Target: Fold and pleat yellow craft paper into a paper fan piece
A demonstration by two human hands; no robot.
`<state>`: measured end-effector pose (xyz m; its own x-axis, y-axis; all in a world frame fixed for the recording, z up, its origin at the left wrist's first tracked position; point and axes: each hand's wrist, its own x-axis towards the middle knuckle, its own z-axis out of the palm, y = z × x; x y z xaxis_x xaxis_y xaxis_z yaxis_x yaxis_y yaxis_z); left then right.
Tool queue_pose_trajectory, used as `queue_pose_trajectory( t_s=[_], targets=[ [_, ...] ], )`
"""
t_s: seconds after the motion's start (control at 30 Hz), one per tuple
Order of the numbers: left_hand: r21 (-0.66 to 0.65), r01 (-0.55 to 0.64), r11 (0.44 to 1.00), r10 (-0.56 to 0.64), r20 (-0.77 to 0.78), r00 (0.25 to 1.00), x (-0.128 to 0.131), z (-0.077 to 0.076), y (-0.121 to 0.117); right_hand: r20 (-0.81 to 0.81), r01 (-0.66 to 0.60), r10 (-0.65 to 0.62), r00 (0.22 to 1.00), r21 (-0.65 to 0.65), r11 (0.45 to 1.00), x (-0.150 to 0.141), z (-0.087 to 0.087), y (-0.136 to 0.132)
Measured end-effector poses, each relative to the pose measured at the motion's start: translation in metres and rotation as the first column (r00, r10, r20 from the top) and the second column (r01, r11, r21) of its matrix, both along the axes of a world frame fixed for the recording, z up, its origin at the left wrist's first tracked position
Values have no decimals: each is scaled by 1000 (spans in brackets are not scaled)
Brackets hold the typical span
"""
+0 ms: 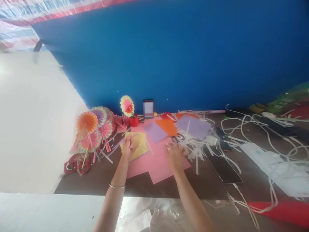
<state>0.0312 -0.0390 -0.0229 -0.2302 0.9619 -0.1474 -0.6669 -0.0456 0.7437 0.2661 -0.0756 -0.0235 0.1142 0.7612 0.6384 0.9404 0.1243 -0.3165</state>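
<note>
My left hand (127, 146) is on a sheet of yellow paper (141, 143), its fingers curled in at the sheet's left part. The yellow sheet lies over pink paper (156, 162), with one curved edge showing near my fingers. To the right, my right hand (175, 154) is palm down over the pink paper, fingers bent and a little apart, with nothing visible in them. Just beyond its fingertips lie black-handled scissors (178, 138). Purple paper (155, 131) and orange paper (167, 127) overlap between and beyond my hands.
Folded paper fans (87, 122) cluster at the left, beside a red pot (134, 120) holding another fan. White paper strips (196, 149) pile up on the right. A black phone (225, 167), white cables (265, 125) and a white power strip (272, 167) lie farther right. A blue panel (173, 58) stands behind.
</note>
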Motion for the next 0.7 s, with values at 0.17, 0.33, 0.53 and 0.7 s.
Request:
queue_pose_trajectory(
  t_s=[0.17, 0.33, 0.53, 0.7],
  targets=[
    [-21, -61, 998, 57, -158, 986, -5, -4, 8, 38, -9, 12, 999, -89, 996, -1, -5, 2],
    [52, 99, 994, -66, -434, 898, -7, -6, 4, 2, -388, 395, 919, -187, 903, -10, -4, -3],
    [28, 143, 989, -88, -666, 741, -1, -15, 0, -66, -626, 647, 760, -341, 701, -21, -6, -7],
    [44, 141, 989, -51, -796, 603, 3, -24, 1, -144, -586, 576, 804, -352, 730, -19, -8, -6]
  ],
)
